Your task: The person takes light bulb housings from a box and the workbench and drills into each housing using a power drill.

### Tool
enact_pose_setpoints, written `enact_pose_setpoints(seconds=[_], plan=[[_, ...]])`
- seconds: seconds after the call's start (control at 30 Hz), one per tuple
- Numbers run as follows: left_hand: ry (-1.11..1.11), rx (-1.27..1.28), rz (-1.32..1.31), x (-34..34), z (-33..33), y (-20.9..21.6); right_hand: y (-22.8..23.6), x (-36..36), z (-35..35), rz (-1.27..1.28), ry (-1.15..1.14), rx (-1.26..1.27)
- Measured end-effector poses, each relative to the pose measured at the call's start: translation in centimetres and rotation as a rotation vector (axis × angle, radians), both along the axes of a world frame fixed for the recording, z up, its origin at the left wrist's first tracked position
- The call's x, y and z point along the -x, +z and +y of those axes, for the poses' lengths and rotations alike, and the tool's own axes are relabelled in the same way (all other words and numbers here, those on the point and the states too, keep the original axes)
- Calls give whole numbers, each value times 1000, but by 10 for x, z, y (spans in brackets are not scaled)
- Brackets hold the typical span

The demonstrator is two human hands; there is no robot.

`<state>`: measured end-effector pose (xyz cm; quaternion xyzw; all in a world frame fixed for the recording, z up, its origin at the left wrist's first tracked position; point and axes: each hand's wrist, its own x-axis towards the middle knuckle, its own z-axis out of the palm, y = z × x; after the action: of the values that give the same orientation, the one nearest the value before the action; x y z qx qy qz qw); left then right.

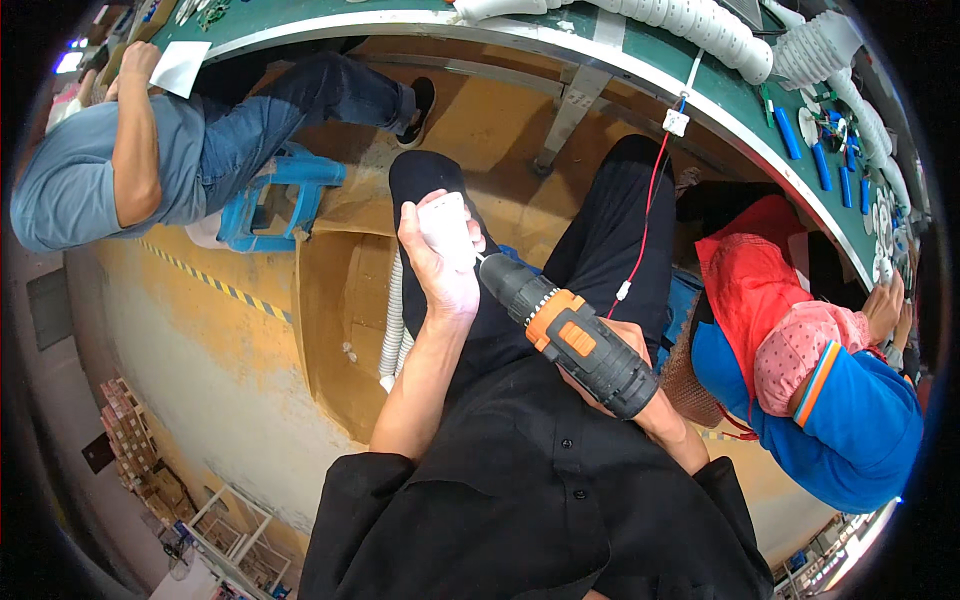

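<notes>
My left hand [432, 258] is closed round a small white plastic housing [447, 230], held up above my lap. In my right hand [622, 345] is a black and orange cordless drill [565, 332], gripped by its handle beneath the body. The drill's chuck points left, and its bit meets or nearly meets the lower edge of the housing; I cannot tell whether they touch. Most of my right hand's fingers are hidden behind the drill. A red wire [645, 235] hangs from the bench edge with a white connector [676, 122] on it, passing behind the drill.
A green-topped bench [350, 22] curves ahead, bearing white corrugated hose [690, 35] and several blue cylindrical parts [786, 133]. An open cardboard box [345, 300] stands by my left leg. Co-workers sit at left, near a blue stool [285, 200], and at right, in a red apron [755, 260].
</notes>
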<state>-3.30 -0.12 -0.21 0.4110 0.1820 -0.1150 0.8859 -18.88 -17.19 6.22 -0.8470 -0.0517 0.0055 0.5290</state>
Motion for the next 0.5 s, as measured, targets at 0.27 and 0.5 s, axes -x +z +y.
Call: enact_pose_setpoints(seconds=[0.27, 0.5], plan=[[15, -50, -109, -2, -3, 1, 1, -2, -1, 17, -24, -29], [-8, -55, -128, -3, -5, 2, 0, -2, 1, 10, -14, -13]])
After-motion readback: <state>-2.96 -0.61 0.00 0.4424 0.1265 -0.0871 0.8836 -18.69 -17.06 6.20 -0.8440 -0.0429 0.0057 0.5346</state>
